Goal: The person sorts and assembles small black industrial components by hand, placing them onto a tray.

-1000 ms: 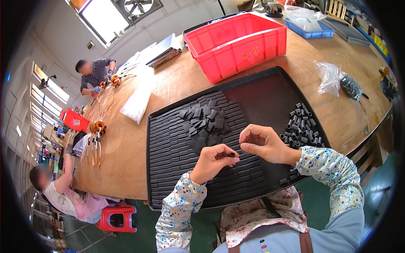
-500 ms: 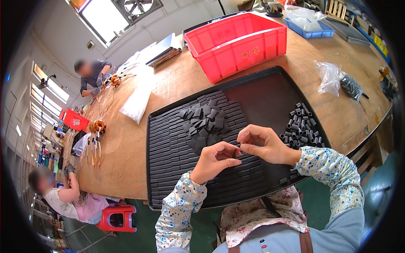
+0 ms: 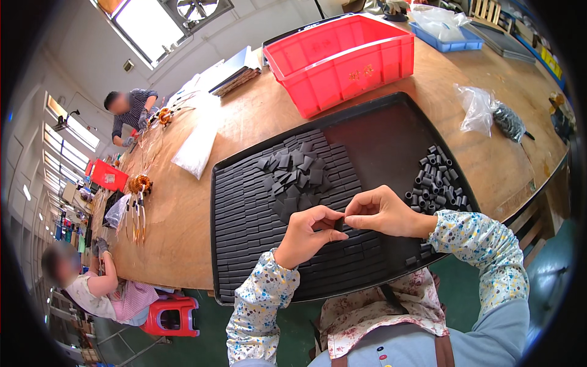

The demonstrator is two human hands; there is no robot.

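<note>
Above the large black tray my two hands meet fingertip to fingertip. My left hand pinches a small black piece between thumb and forefinger; most of it is hidden. Closed too, my right hand has its thumb and fingertips pressed together against the left fingertips, and what lies in them is hidden. Beneath, tight rows of small black pieces cover the tray's left and middle. Thin flat black squares lie heaped on the rows. Short black tubes are piled at the tray's right side.
Behind the tray stands a red plastic bin. A blue tray with clear plastic is at the back right, near a clear bag. Copper coils lie on the left, where two people work. A red stool stands lower left.
My right thumb and fingers have closed together and now meet the left fingertips; before, they formed a looser curve. The far co-worker's hands have shifted slightly.
</note>
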